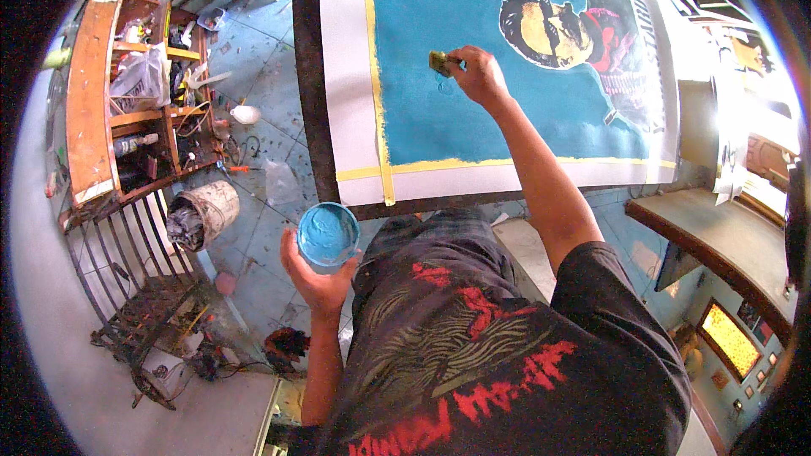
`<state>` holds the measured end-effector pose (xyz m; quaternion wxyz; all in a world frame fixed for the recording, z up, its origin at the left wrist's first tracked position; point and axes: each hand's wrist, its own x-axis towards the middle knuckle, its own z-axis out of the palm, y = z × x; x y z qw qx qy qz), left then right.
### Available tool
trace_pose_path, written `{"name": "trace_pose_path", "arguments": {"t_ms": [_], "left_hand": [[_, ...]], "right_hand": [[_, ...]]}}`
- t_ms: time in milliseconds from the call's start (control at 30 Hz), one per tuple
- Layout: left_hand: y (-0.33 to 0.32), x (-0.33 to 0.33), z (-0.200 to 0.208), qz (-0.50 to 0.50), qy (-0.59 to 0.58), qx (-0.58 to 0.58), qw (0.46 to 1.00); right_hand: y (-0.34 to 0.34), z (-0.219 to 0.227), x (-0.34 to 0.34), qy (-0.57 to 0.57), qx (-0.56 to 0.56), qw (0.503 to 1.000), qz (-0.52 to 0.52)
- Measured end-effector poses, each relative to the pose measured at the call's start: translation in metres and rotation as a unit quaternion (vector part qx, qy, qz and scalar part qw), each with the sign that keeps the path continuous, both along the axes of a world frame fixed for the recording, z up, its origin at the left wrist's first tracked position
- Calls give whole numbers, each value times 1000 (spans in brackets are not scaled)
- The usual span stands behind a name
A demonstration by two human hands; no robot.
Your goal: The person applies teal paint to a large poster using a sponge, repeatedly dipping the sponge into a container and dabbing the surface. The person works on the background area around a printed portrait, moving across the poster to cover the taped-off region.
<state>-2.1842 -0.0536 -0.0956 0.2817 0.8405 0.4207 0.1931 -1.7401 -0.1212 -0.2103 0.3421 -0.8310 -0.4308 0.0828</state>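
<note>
My right hand (479, 76) pinches a small yellowish sponge (438, 62) at the blue painted area of a large canvas (348, 101). A small wet-looking patch of blue lies just below the sponge. To the right on the canvas is a painted portrait (553, 32) in black, orange and red, turned on its side. Yellow masking tape (378, 118) borders the blue field. Low on the left, my left hand (324, 280) is wrapped round a round tub of blue paint (328, 234), its open top facing up. The tub is apart from the canvas.
A wooden shelf unit (91, 101) full of tools and bags stands at the left. Near it are a paint-stained bucket (203, 214), a white bottle (246, 114) on the tiled floor and a cluttered metal rack (156, 304). A brown-edged counter (701, 232) lies at the right.
</note>
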Motion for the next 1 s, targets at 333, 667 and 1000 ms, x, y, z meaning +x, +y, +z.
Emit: {"name": "trace_pose_path", "arguments": {"t_ms": [333, 667, 1000], "left_hand": [[4, 9, 4, 3, 11, -2, 1000], [-19, 14, 15, 29, 27, 5, 999], [-25, 9, 13, 36, 25, 16, 999]], "right_hand": [[20, -3, -33, -85, -77, 988, 104], [46, -14, -2, -8, -102, 990, 101], [50, 3, -22, -74, -68, 989, 108]]}}
